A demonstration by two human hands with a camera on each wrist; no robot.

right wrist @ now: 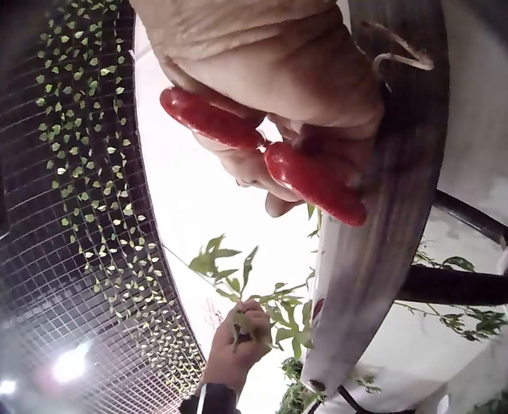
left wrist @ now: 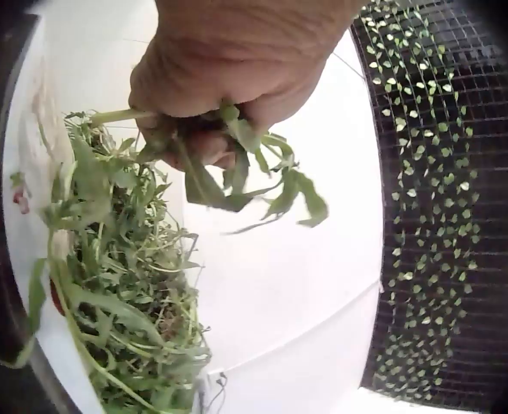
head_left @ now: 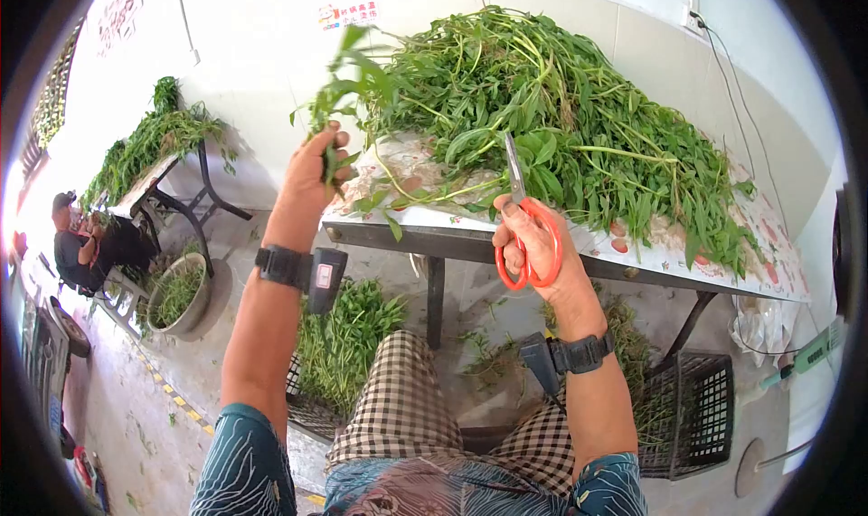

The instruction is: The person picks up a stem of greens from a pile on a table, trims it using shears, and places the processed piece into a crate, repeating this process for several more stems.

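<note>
My left hand (head_left: 312, 168) is raised over the left end of the table, fingers curled round a small bunch of leafy green stems (head_left: 348, 82). In the left wrist view, leaves of the bunch (left wrist: 215, 185) poke out below the curled fingers. My right hand (head_left: 551, 249) grips a pair of scissors (head_left: 516, 168) by the orange-red handles, the blades close together and pointing up toward the plant heap. Seen from the right wrist, the red handles (right wrist: 314, 185) lie across the fingers. A big heap of leafy stems (head_left: 533, 100) covers most of the tabletop (head_left: 597, 245).
Below the table sit more greens (head_left: 348, 335) in a crate by my left leg and a black plastic crate (head_left: 705, 416) at right. Farther left stand a second table's greens (head_left: 149, 154), a round tub (head_left: 185, 294) and a seated person (head_left: 86, 245).
</note>
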